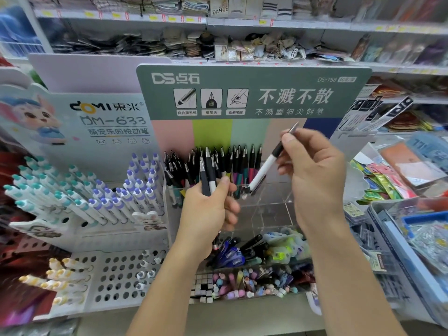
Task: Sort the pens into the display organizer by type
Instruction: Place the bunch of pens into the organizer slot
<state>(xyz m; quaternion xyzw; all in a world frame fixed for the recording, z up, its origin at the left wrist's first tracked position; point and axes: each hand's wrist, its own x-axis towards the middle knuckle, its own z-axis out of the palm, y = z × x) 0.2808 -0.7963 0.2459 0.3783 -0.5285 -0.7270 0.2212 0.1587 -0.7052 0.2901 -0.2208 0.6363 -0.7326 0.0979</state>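
Hands (312,170) before stocked shop shelves (242,23)

this is looking like a stationery shop: branded cardboard pen displays (252,93) are standing on a counter, packaged goods are filling the shelves (242,23) behind, and yellow price tags (153,18) are lining the shelf edges.

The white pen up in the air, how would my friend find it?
Find the green sign over the clear organizer. Just below it, the right hand pinches one white pen, tilted. Unlike the dark pens standing behind, it's alone in midair.
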